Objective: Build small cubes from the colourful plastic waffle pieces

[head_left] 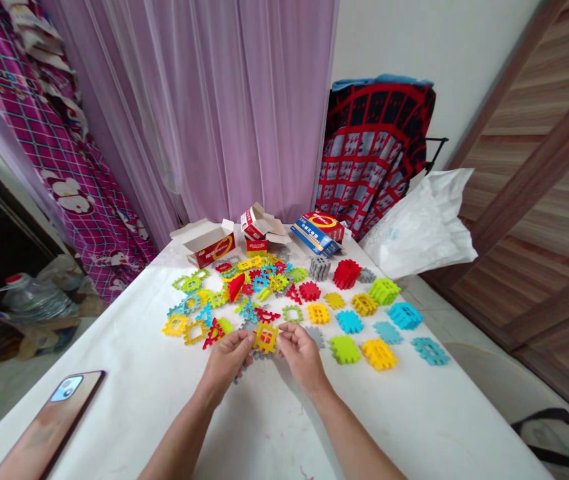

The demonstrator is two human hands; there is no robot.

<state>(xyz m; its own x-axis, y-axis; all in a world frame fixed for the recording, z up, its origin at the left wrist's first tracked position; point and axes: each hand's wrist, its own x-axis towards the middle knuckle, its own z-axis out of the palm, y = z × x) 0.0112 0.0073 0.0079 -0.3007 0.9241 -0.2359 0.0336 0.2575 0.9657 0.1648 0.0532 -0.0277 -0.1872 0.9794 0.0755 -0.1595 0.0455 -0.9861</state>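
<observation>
Between my two hands is a yellow interlocking plastic tile [266, 338] with a window-like grid, and red shows through its openings. My left hand [228, 360] pinches its left edge between thumb and fingers. On the opposite edge, my right hand [300, 352] pinches it the same way. Grey toothed tiles lie partly hidden under and behind my hands. Just beyond spreads a mixed heap of colourful tiles [259, 283]. To the right, tiles sit in groups by colour, among them a lime green tile [345, 349] and a yellow stack [379, 354].
At the table's far edge stand an open red box [213, 247], a smaller opened box [257, 245] and a blue box [314, 235]. A white plastic bag [417, 223] is at the back right. A phone [52, 423] lies on the left edge of the white table [139, 407].
</observation>
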